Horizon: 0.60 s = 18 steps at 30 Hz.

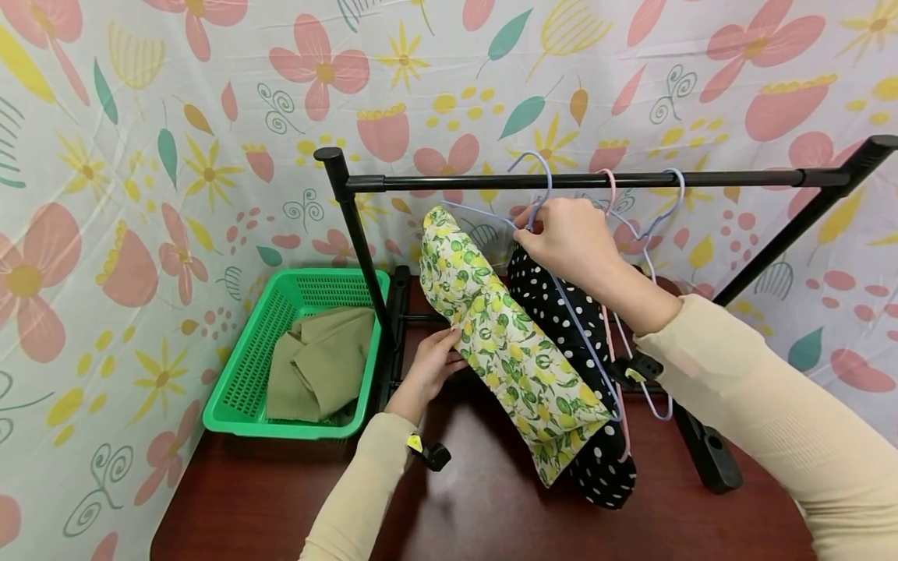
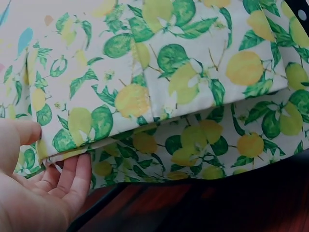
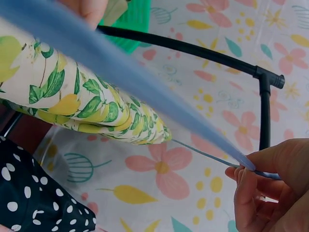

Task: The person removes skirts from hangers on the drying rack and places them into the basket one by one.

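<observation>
Lemon-print cloth (image 1: 507,343): draped on a blue hanger (image 1: 540,199), hanging slantwise below the black rail (image 1: 582,181), its lower end near the dark red tabletop (image 1: 484,499). Just behind it, touching, a black polka-dot cloth (image 1: 554,308) on a pink hanger (image 1: 612,187); a further blue hanger (image 1: 675,195) hooked on the rail beside that.

Right hand (image 1: 568,238): fingers curled, pinching the blue hanger's wire at its neck, hook raised to the rail; whether the hook is seated, I cannot tell.

Left hand (image 1: 431,362): thumb and fingers lightly gripping the lemon cloth's lower edge, steadying the fold.

Green basket (image 1: 281,351): left of the rack post, holding folded olive cloth (image 1: 319,362).

Step in hand, as I judge it: hanging the lemon piece. The next move calls for settling the hook squarely over the rail, then letting go the hem so the cloth falls straight.
</observation>
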Motion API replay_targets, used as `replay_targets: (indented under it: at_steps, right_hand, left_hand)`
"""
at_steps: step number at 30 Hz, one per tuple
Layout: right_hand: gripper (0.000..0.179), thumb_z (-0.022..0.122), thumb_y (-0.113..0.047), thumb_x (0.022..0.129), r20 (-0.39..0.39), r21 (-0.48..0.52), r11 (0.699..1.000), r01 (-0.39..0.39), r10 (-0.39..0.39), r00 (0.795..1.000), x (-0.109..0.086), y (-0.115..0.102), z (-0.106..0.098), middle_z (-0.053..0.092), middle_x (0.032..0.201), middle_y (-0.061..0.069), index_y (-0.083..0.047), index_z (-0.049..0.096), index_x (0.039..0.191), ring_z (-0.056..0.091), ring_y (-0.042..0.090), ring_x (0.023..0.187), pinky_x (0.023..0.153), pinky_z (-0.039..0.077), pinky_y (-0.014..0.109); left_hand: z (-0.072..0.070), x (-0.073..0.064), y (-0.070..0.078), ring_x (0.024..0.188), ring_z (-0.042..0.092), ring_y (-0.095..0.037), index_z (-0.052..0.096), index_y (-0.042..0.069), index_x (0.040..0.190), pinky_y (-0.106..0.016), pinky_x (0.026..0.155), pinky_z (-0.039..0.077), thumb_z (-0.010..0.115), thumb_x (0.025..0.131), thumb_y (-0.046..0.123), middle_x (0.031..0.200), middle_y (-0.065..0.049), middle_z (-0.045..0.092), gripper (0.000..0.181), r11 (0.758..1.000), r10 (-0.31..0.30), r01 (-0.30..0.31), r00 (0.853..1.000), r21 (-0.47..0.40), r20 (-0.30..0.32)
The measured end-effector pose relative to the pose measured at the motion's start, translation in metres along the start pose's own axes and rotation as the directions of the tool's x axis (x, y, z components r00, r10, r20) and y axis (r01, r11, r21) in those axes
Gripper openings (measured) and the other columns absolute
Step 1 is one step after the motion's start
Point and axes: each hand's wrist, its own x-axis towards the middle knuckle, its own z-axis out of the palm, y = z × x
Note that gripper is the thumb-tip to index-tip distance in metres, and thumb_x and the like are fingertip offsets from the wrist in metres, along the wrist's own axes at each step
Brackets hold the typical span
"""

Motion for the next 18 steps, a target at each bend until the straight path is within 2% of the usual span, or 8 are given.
replay_targets:
  at_steps: [5,8,11,14,16,18]
  right_hand:
    - [0.02,0.056,-0.018,0.085,0.021,0.013,1.0,-0.016,0.015,1.0,0.0,0.006,0.002,0.039,0.043,0.002,-0.007,0.07,0.075,0.027,0.014,0.041,0.041,0.018,0.026]
    - [0.02,0.057,-0.018,0.085,0.014,0.008,1.0,-0.012,0.012,1.0,0.0,0.01,0.003,0.053,0.05,0.007,-0.008,0.073,0.088,0.037,0.018,0.041,0.039,0.023,0.027]
    - [0.02,0.056,-0.019,0.086,0.002,-0.001,1.0,-0.012,0.012,1.0,0.0,0.013,0.004,0.056,0.054,0.008,-0.007,0.072,0.082,0.041,0.02,0.043,0.039,0.025,0.028]
    - [0.024,0.054,-0.02,0.087,0.008,0.003,1.0,-0.031,0.031,0.999,0.001,0.015,0.004,0.049,0.049,0.006,-0.007,0.069,0.074,0.036,0.018,0.041,0.04,0.023,0.027]
    - [0.024,0.053,-0.019,0.088,0.011,0.011,0.999,-0.039,0.038,0.999,0.001,0.016,0.004,0.045,0.047,0.003,-0.008,0.069,0.073,0.033,0.017,0.04,0.04,0.021,0.026]
    - [0.026,0.053,-0.019,0.087,0.002,0.009,0.999,-0.037,0.037,0.999,0.001,0.016,0.005,0.043,0.046,0.002,-0.008,0.068,0.069,0.032,0.016,0.039,0.04,0.021,0.026]
  left_hand:
    - [-0.002,-0.004,0.004,0.071,0.053,-0.014,0.042,0.002,0.135,-0.035,0.082,0.051,0.057,0.092,0.025,0.106,-0.008,0.05,0.051,1.0,-0.018,0.018,1.0,0.021,-0.006]
    - [-0.004,-0.007,0.007,0.068,0.054,-0.013,0.049,0.002,0.128,-0.041,0.086,0.049,0.057,0.092,0.025,0.092,-0.005,0.054,0.044,0.999,-0.01,0.01,1.0,0.04,0.001]
    - [-0.006,-0.011,0.011,0.066,0.058,-0.012,0.058,0.005,0.108,-0.043,0.088,0.049,0.059,0.091,0.025,0.083,-0.003,0.056,0.026,0.999,0.013,-0.013,1.0,0.05,0.005]
    - [-0.007,-0.014,0.014,0.067,0.059,-0.013,0.055,0.007,0.087,-0.043,0.088,0.049,0.06,0.09,0.021,0.08,-0.002,0.057,0.015,0.998,0.039,-0.039,0.999,0.045,0.007]
    - [-0.008,-0.016,0.016,0.067,0.059,-0.015,0.048,0.008,0.081,-0.043,0.087,0.049,0.061,0.089,0.017,0.076,-0.002,0.053,0.018,0.997,0.059,-0.06,0.998,0.042,0.016]
    - [-0.008,-0.017,0.019,0.07,0.06,-0.016,0.045,0.008,0.082,-0.045,0.088,0.048,0.062,0.088,0.012,0.074,-0.002,0.052,0.019,0.996,0.082,-0.083,0.996,0.034,0.033]
